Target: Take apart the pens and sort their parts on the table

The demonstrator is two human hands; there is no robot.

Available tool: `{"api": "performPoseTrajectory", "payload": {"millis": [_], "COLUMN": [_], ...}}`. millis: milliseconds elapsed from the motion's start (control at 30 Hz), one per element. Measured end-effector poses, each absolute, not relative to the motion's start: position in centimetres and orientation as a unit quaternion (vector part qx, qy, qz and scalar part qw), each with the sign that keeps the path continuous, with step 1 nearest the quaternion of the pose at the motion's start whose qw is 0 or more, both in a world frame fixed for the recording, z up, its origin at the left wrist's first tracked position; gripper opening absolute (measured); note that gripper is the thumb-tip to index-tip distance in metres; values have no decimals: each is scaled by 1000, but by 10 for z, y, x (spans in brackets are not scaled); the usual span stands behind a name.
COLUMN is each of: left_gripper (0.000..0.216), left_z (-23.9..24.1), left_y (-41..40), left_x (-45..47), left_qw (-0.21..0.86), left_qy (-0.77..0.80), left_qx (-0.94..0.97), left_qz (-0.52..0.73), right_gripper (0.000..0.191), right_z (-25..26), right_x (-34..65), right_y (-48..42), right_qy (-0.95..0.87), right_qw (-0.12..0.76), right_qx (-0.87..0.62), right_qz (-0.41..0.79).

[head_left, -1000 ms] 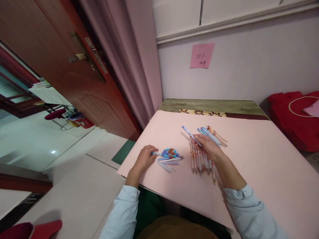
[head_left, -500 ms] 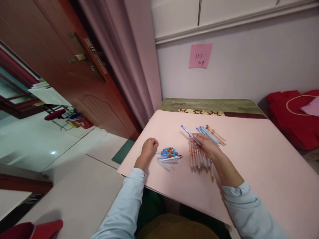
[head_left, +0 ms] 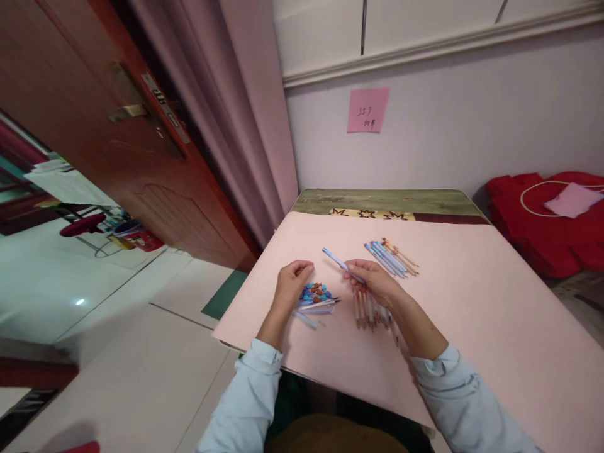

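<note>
My right hand (head_left: pixel 372 283) is closed on a light blue pen barrel (head_left: pixel 340 262) that points up and to the left above the pink table cover (head_left: pixel 472 327). My left hand (head_left: pixel 293 282) is lifted just left of it, fingers pinched together on something too small to make out. Below my left hand lies a small heap of blue and brown pen caps (head_left: pixel 315 292) with a few thin refills (head_left: pixel 317 306). Under my right wrist is a row of clear pen barrels (head_left: pixel 370 311). A bundle of blue and orange pens (head_left: pixel 391 257) lies farther back.
The table stands against a white wall with a pink sticky note (head_left: pixel 368 110). A red bag (head_left: pixel 542 220) sits at the right. A brown door (head_left: pixel 117 138) and a pink curtain (head_left: pixel 240 113) are at the left, with tiled floor below.
My left hand has risen from the cap heap and moved right toward the pen barrel. My right hand with the barrel has shifted slightly left. The camera view has panned a little.
</note>
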State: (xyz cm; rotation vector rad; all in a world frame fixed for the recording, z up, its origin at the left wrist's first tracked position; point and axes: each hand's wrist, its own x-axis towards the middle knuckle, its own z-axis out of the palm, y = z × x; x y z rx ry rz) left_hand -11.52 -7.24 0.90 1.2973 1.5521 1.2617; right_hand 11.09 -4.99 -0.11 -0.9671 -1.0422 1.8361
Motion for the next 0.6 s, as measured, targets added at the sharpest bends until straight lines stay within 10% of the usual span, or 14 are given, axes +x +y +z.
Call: {"api": "performPoseTrajectory", "payload": {"millis": [133, 600], "left_gripper": [46, 33], "left_z": [9, 10], "left_y": [-81, -93], "left_x": [-68, -51], "left_qw": [564, 604], "left_qy": [509, 414], "left_qx": [393, 297], "left_qz": [517, 612], "right_gripper": [36, 47], "right_z": [-2, 4], "right_x": [102, 95], "right_y": [-56, -66], "right_qy": [-420, -487], "right_qw": [363, 287], "right_qx": [-353, -322], "right_qz": [753, 759]}}
